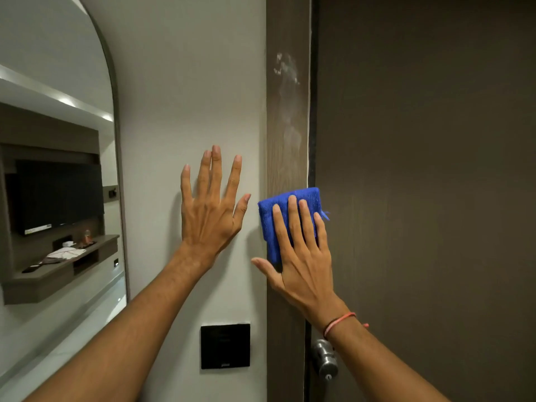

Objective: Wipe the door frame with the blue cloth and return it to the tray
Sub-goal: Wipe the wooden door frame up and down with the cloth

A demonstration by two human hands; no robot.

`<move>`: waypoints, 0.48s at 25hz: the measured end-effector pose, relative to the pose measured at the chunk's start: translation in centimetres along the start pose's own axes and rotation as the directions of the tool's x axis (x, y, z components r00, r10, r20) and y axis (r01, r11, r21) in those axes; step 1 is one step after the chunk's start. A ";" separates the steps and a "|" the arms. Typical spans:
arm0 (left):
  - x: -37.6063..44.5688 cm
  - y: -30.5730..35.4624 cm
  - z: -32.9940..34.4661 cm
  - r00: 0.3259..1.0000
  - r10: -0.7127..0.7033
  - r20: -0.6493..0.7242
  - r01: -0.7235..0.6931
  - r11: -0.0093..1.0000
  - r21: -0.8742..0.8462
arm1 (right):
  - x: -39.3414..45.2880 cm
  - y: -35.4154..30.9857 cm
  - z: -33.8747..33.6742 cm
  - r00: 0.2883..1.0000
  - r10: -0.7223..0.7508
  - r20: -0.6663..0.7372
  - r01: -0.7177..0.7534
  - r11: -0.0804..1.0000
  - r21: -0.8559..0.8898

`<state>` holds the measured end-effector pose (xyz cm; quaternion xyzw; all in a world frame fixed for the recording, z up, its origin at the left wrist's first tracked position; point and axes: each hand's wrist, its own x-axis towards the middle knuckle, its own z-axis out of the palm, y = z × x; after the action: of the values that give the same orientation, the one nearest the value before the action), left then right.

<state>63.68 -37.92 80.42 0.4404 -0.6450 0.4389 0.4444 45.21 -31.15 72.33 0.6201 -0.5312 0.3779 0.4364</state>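
Observation:
A folded blue cloth (pixel 272 221) lies flat against the brown wooden door frame (pixel 287 152), which runs upright through the middle of the head view. My right hand (pixel 301 256) presses the cloth onto the frame with its fingers spread over it. White smears mark the frame higher up, well above the cloth. My left hand (pixel 210 207) rests flat on the white wall just left of the frame, fingers apart and holding nothing. No tray is in view.
The dark brown door (pixel 429 198) fills the right side, with a metal knob (pixel 326 361) low down under my right wrist. A black wall panel (pixel 225 346) sits below my left forearm. An arched mirror (pixel 58 169) hangs at the left.

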 end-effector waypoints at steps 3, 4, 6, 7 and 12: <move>-0.2 -0.4 0.8 1.000 0.000 0.018 0.001 1.000 -0.022 | 2.8 0.1 0.0 1.000 0.002 -0.017 -0.002 1.000 -0.009; 0.0 -0.6 0.9 1.000 0.001 0.021 0.000 1.000 -0.031 | 4.1 0.2 -0.2 0.999 0.012 -0.034 -0.012 1.000 -0.008; 0.5 -1.0 1.2 1.000 0.001 0.011 -0.001 0.999 -0.043 | 6.4 0.3 -0.4 0.997 0.031 -0.071 -0.032 0.999 -0.017; 0.8 -1.1 1.4 1.000 -0.001 0.003 0.001 0.999 -0.043 | 7.2 0.3 -0.4 0.995 0.037 -0.087 -0.040 0.999 -0.026; 1.1 -1.5 2.0 1.000 -0.008 -0.015 0.008 0.999 -0.035 | 7.4 0.9 -0.3 0.994 -0.009 -0.112 0.000 0.997 -0.082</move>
<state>64.54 -40.34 81.33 0.4318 -0.6473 0.4293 0.4586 45.44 -33.36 79.44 0.5809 -0.5194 0.3890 0.4914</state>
